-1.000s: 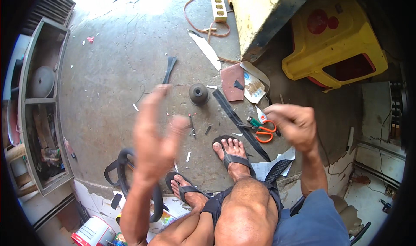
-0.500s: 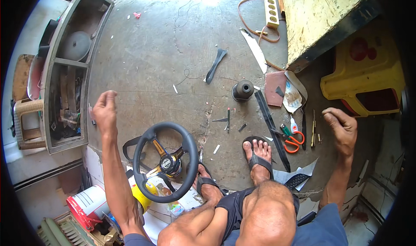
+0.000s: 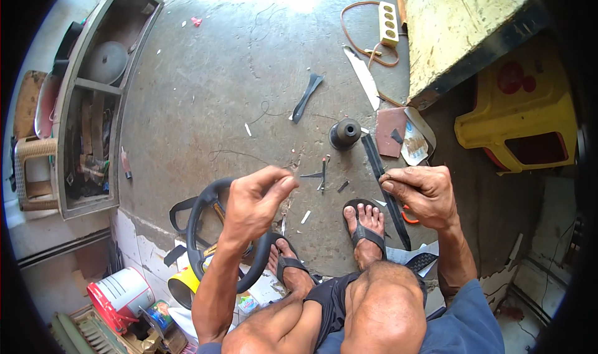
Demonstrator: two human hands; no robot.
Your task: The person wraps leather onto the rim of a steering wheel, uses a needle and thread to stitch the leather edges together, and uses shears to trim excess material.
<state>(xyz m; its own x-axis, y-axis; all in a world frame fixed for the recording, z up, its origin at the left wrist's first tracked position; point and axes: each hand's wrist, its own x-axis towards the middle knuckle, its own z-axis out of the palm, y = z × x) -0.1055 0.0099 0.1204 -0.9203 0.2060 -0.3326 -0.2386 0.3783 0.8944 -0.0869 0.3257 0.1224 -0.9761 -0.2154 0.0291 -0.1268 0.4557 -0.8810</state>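
My left hand (image 3: 271,195) is pinched over the floor above the padded steering wheel (image 3: 208,189), apparently on a fine dark thread (image 3: 240,154). My right hand (image 3: 398,186) is also pinched, over a long black strip (image 3: 374,155); what its fingertips hold is too small to make out. It partly hides the orange-handled scissors (image 3: 409,217). A dark cone-shaped spool (image 3: 344,134) stands beyond the hands. A short black piece (image 3: 305,95) lies farther back, and small scraps and slim bits (image 3: 323,173) lie between the hands.
A metal-framed cabinet (image 3: 114,89) is on the left, buckets (image 3: 118,295) below it. At right are a worn yellow bench (image 3: 461,23), an overturned yellow plastic stool (image 3: 517,117), a power strip (image 3: 388,23) and red sheet (image 3: 389,142). My sandalled feet are below.
Over the last second my hands swung wide apart, then came back inward; since half a second ago the left moved right and down, the right leftward, both still pinched.
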